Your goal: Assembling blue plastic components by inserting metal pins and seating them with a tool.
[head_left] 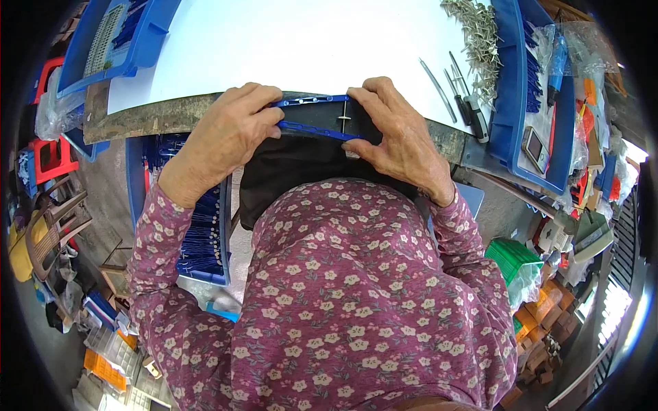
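Two slim blue plastic strips, an upper one [314, 101] and a lower one [312, 129], stretch between my hands over the table's near edge. My left hand [229, 130] pinches their left ends with its fingertips. At the other end, my right hand [401, 133] spans the strips, index finger on the upper one and thumb by the lower one. A thin metal pin [344, 117] with a small disc on it stands upright between the strips there. A black cloth [264, 181] lies on my lap beneath. Whether the strips join inside my left hand is hidden.
Small metal pins [480, 41] lie heaped at the table's far right. Near them are hand tools with black handles [474, 113]. A blue tray [510, 103] holding a small device [534, 147] stands at right. Another blue bin [223, 229] with blue strips sits below left.
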Demonstrator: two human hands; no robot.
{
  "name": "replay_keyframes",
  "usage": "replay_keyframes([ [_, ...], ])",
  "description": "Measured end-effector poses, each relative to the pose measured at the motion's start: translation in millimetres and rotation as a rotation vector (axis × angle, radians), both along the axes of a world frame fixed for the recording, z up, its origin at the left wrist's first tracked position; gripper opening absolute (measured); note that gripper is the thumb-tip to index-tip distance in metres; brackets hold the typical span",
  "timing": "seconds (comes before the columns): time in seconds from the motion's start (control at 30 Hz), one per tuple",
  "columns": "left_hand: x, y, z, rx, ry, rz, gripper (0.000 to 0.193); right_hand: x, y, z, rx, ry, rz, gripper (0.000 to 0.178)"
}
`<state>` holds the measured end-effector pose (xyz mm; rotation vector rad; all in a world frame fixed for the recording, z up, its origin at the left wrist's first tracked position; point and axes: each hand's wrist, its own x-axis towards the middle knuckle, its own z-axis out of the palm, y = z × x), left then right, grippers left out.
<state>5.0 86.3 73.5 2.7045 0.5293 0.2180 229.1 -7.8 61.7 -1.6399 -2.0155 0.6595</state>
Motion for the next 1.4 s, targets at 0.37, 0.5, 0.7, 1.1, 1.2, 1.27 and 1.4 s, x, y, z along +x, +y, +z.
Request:
replay_keyframes([
  [0.37, 10.8, -6.3, 1.3, -0.209, -0.109, 0.171, 0.012, -5.0, -6.1, -3.2, 0.064, 0.009, -0.040, 0.068],
  [0.5, 11.5, -13.1, -3.7, 0.140, 0.006, 0.106, 0.014, -5.3, -9.1, -4.4, 0.089, 0.010, -0.045, 0.069],
  [0.7, 13.1, -20.6, -7.1, 0.197, -0.090, 0.160, 0.016, -0.3, -11.2, -4.3, 0.079, -0.071, -0.023, 0.069],
  [1.1, 16.3, -16.3, -17.4, 0.137, -0.125, 0.063, 0.008, 7.5, -15.3, -9.5, 0.179, -0.228, 0.034, 0.065],
  [1.2, 8.9, -10.6, -19.2, 0.104, -0.140, 0.061, 0.008, 1.9, -10.6, -14.2, 0.198, -0.296, 0.059, 0.064],
  [1.27, 1.1, -7.1, -18.2, 0.039, -0.136, 0.061, 0.008, -6.8, -1.9, -16.2, 0.222, -0.292, 0.102, 0.065],
  [1.4, -47.0, 5.4, -15.9, 0.034, -0.182, 0.209, 0.015, -49.1, 31.0, -24.9, 0.277, -0.250, 0.205, 0.062],
])
